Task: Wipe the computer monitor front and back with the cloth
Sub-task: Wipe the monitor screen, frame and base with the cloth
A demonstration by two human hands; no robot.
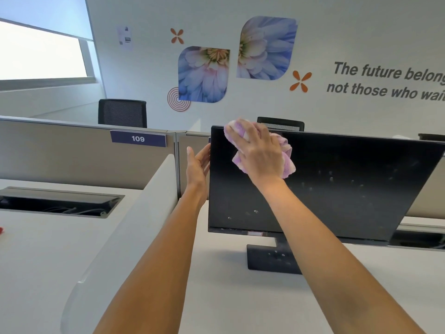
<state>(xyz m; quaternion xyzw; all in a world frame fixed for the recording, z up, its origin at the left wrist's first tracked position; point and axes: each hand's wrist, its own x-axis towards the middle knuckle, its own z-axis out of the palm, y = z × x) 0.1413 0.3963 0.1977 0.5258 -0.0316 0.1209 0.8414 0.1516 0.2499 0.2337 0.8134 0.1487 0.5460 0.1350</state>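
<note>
Head view, nearest first: both my forearms reach up over the white desk (240, 297) toward the monitor (337, 189), which stands on its black base (269, 259) in front of me. My left hand (198, 165) is open, its palm flat against the monitor's left edge to steady it. My right hand (258, 153) presses the bunched pink cloth (286, 162) against the screen near the monitor's top left corner, fingers spread over it. Below and right of the cloth the dark glass shows pale specks and smears, so I judge the front is only begun. The monitor's back faces away, unseen; I take it as not yet wiped. Beyond the monitor runs the partition (72, 155).
</note>
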